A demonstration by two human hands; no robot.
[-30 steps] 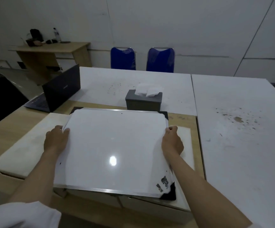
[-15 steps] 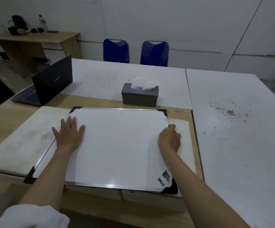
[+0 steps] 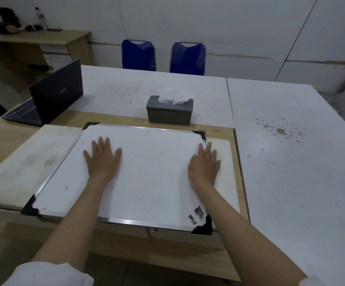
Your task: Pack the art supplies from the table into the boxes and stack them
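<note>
White whiteboard [image 3: 147, 172] under two flat hands.

Both hands lie flat on the whiteboard [image 3: 147, 172]: left hand [image 3: 102, 159] near its left side, right hand [image 3: 204, 164] at its right edge.

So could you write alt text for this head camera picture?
Both hands, left and right, lie flat and open on a whiteboard resting on a wooden table. Behind it stand a tissue box and an open laptop.
</note>
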